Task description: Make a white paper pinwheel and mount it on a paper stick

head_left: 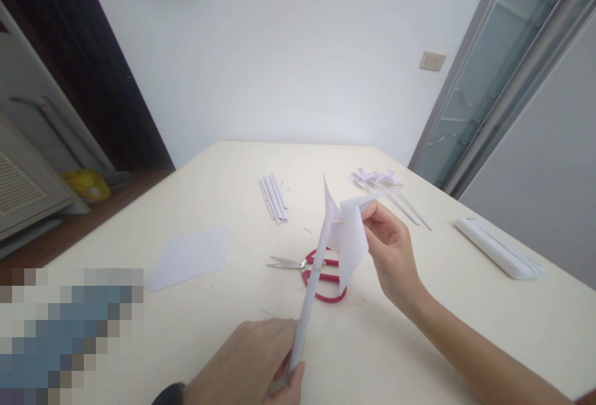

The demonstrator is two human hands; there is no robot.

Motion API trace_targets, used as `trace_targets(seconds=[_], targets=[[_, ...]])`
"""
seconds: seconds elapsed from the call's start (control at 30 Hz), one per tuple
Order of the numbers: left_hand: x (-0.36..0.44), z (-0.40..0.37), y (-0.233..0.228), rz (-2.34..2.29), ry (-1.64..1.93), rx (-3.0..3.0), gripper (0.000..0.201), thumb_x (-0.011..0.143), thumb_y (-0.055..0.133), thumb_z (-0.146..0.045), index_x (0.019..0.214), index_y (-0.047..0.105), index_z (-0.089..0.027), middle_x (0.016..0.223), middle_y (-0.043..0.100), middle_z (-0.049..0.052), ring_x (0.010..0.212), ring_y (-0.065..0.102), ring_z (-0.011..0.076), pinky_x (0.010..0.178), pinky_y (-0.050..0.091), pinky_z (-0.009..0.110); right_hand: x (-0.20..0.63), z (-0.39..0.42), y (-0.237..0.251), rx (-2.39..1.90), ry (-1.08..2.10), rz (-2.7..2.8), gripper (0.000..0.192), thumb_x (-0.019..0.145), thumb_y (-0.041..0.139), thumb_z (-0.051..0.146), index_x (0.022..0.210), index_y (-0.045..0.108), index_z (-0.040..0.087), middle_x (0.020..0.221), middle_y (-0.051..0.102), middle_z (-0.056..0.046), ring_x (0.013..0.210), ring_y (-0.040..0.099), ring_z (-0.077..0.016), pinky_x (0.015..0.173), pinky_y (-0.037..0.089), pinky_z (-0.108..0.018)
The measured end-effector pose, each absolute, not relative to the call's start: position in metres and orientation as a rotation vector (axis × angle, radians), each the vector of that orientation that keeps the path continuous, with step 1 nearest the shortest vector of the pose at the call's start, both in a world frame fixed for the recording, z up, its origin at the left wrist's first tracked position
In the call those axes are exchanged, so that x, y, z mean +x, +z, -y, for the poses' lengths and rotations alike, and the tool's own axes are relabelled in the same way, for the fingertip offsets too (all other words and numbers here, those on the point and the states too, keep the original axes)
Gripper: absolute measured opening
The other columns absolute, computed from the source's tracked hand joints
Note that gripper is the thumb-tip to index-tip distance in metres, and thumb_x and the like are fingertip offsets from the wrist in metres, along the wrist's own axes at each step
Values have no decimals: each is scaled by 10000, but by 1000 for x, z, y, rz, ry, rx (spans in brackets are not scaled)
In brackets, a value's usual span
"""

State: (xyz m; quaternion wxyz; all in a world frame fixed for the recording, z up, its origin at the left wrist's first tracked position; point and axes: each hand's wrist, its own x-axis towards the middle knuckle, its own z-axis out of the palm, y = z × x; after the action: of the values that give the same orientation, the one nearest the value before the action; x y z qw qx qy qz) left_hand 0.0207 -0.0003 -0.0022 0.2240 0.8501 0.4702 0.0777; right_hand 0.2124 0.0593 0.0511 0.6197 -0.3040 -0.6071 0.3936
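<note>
A white paper pinwheel (352, 243) stands tilted in front of me on a rolled paper stick (307, 305). Low on the stick, my left hand (251, 355) is closed around it. At the head of the pinwheel, my right hand (391, 250) pinches the paper from the right side; the fingertips are partly hidden behind the blades. A thin pin-like piece shows between the stick's top and the blades. Behind the stick and blades lie red-handled scissors (304, 264), partly covered from view, their blades apart and pointing left.
Several rolled paper sticks (274, 197) lie mid-table. Toward the back right are several paper pinwheels (372, 176) on sticks. A white paper sheet (189, 259) lies at left, a white packet-like object (498, 246) near the right edge. Small scraps dot the table. A wall borders the far edge.
</note>
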Motion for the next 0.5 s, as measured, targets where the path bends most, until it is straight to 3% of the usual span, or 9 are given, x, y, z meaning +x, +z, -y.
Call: trace_targets(seconds=[0.17,0.37,0.5], targets=[[19,1,-2,-1362,440,2236,236,706,424,-98,895,449,-238,738,571,-33,613,513,151,560,344,248,212,-60,51,-678,909,1419,108,808,555,205,710,509,202,666,506,21,624,480,-110,560,390,-219],[15,-1,8,-1356,557,2107,168,783,476,-216,939,429,-254,636,516,-59,488,453,119,487,346,230,211,-59,47,-718,976,1464,119,808,553,226,704,502,200,641,504,20,615,485,-120,563,384,-237],[13,-2,15,-1304,734,2036,388,820,470,-273,1169,301,-284,830,582,-12,518,496,108,499,398,222,207,-57,42,-719,1049,1485,116,808,559,263,728,502,202,643,503,19,618,481,-123,588,388,-252]])
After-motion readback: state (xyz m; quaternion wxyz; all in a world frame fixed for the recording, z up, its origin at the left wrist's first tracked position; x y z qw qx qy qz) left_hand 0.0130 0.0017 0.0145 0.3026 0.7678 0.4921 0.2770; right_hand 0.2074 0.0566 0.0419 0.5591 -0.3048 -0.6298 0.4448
